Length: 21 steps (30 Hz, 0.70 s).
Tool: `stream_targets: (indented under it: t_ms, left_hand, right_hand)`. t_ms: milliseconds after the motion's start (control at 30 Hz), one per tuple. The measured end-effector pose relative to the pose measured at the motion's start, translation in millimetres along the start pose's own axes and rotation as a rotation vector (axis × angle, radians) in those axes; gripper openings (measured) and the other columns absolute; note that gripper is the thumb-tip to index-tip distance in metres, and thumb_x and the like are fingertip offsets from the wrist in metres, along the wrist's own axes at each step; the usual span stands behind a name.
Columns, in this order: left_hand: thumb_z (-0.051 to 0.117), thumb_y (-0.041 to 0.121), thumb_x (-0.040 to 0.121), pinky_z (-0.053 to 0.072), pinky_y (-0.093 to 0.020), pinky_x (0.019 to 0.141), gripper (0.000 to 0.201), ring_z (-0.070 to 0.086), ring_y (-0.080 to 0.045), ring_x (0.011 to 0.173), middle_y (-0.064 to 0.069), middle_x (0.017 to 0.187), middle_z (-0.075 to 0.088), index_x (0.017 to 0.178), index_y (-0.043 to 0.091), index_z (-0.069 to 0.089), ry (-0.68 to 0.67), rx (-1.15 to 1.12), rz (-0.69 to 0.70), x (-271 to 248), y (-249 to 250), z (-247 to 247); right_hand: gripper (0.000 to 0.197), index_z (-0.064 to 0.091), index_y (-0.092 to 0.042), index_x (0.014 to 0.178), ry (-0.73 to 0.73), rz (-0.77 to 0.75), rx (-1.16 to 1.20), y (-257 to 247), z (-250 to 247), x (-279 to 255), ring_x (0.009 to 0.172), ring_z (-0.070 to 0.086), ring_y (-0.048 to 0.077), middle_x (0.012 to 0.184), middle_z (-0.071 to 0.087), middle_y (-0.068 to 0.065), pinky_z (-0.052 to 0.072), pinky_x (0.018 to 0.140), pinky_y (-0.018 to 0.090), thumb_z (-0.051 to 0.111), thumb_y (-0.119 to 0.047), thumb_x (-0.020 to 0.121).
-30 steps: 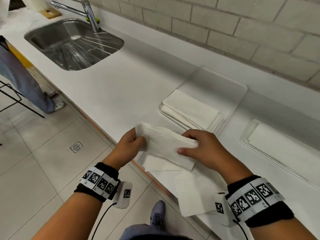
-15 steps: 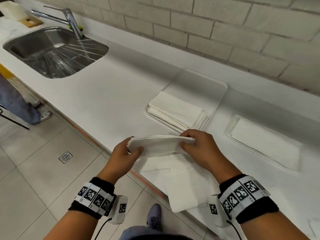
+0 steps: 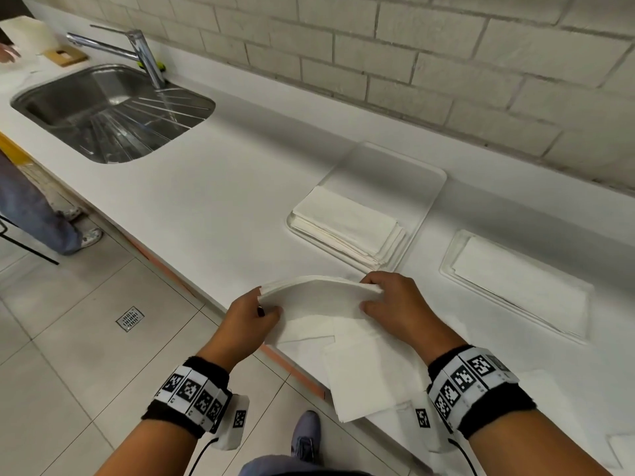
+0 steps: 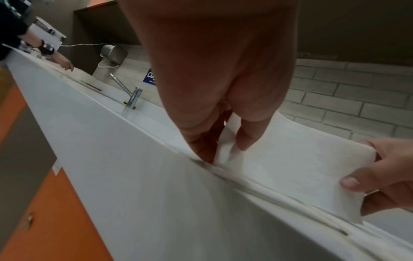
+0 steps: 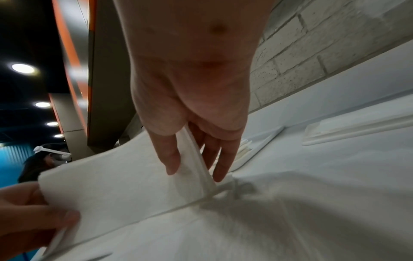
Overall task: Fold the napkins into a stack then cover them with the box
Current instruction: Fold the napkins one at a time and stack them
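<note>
I hold a folded white napkin (image 3: 319,295) level and slightly bowed above the counter edge. My left hand (image 3: 266,309) pinches its left end and my right hand (image 3: 372,297) pinches its right end. The left wrist view shows the left hand's thumb and fingers (image 4: 201,150) clamping the napkin (image 4: 290,159). In the right wrist view the right hand's fingers (image 5: 172,159) grip the folded edge of the napkin (image 5: 123,180). A stack of folded napkins (image 3: 347,225) lies in a clear tray (image 3: 388,173) just beyond. A clear shallow box (image 3: 450,255) lies to the right.
Loose unfolded napkins (image 3: 364,372) lie under my hands and overhang the counter's front edge. A steel sink (image 3: 103,111) with a tap (image 3: 144,53) is at the far left. A brick wall (image 3: 446,63) runs behind the counter. Another person's legs (image 3: 31,214) stand at the left.
Both hands have turned the napkin from tilted face-up to level and edge-on, and brought it a little forward toward the tray. My view has shifted so the sink sits further right.
</note>
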<state>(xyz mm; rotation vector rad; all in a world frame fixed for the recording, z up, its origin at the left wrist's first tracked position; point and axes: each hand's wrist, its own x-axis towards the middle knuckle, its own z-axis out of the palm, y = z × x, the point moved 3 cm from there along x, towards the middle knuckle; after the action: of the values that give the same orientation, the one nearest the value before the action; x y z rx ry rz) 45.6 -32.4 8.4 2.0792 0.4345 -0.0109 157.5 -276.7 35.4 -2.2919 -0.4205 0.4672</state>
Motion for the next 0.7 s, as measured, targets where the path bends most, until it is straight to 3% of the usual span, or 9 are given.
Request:
stream_targets:
  t_ms: [133, 233, 367, 467, 533, 600, 700]
  left_hand:
    - [0.058, 0.006, 0.092, 0.046, -0.012, 0.061, 0.023, 0.059, -0.004, 0.066, 0.009, 0.077, 0.067, 0.09, 0.028, 0.066, 0.05, 0.0, 0.059, 0.8, 0.3, -3.0]
    - [0.058, 0.008, 0.092, 0.045, -0.012, 0.059, 0.022, 0.059, -0.003, 0.063, 0.012, 0.074, 0.066, 0.089, 0.029, 0.065, 0.025, 0.053, 0.03, -0.3, -2.0, 0.0]
    - [0.064, 0.011, 0.093, 0.045, -0.015, 0.06, 0.02, 0.065, -0.006, 0.073, 0.009, 0.083, 0.07, 0.094, 0.031, 0.065, 0.114, 0.084, 0.013, 0.5, 3.7, -1.3]
    - [0.067, 0.009, 0.09, 0.046, -0.023, 0.06, 0.025, 0.066, -0.013, 0.072, 0.005, 0.077, 0.071, 0.085, 0.033, 0.065, 0.119, 0.08, -0.012, -0.6, 5.3, -0.4]
    - [0.068, 0.007, 0.089, 0.049, -0.027, 0.062, 0.023, 0.068, -0.018, 0.073, 0.004, 0.074, 0.073, 0.088, 0.03, 0.07, 0.112, 0.033, -0.014, 0.7, 14.9, -1.4]
    - [0.067, 0.006, 0.089, 0.05, -0.029, 0.063, 0.021, 0.067, -0.018, 0.069, 0.006, 0.073, 0.074, 0.092, 0.025, 0.072, 0.106, -0.019, -0.007, 5.0, 31.8, -1.1]
    - [0.064, 0.002, 0.09, 0.05, -0.028, 0.061, 0.017, 0.063, -0.02, 0.065, -0.004, 0.077, 0.074, 0.093, 0.016, 0.073, 0.041, -0.076, 0.017, 24.1, 64.9, 13.9]
  right_hand:
    - [0.019, 0.071, -0.028, 0.079, 0.077, -0.009, 0.046, 2.5, -4.4, 0.2, 0.075, 0.062, 0.001, 0.08, 0.069, -0.011, 0.043, 0.065, 0.016, 0.076, -0.01, 0.079]
    - [0.022, 0.069, -0.029, 0.082, 0.044, 0.025, 0.028, 6.1, -1.1, -1.2, 0.074, 0.059, -0.002, 0.082, 0.068, -0.012, 0.04, 0.063, 0.01, 0.076, -0.009, 0.078]
    - [0.02, 0.071, -0.025, 0.086, 0.112, 0.052, 0.101, 14.6, -2.7, -2.6, 0.072, 0.062, 0.003, 0.082, 0.068, -0.01, 0.044, 0.059, 0.008, 0.075, -0.007, 0.077]
    - [0.025, 0.07, -0.025, 0.099, 0.102, 0.086, 0.114, 14.6, -3.5, -5.6, 0.073, 0.063, 0.01, 0.081, 0.067, -0.007, 0.054, 0.067, 0.022, 0.072, -0.011, 0.08]
    - [0.025, 0.068, -0.024, 0.103, 0.142, 0.08, 0.159, 11.9, -12.5, -7.3, 0.08, 0.066, 0.013, 0.086, 0.069, -0.005, 0.056, 0.074, 0.03, 0.071, -0.013, 0.081]
    - [0.022, 0.064, -0.022, 0.1, 0.209, 0.07, 0.207, 10.3, -28.8, -9.4, 0.084, 0.068, 0.013, 0.09, 0.07, -0.005, 0.057, 0.075, 0.03, 0.071, -0.014, 0.081]
    - [0.028, 0.061, -0.021, 0.099, 0.319, 0.101, 0.343, 21.2, -62.2, -15.0, 0.081, 0.07, 0.012, 0.089, 0.072, -0.007, 0.057, 0.075, 0.027, 0.075, -0.008, 0.08]
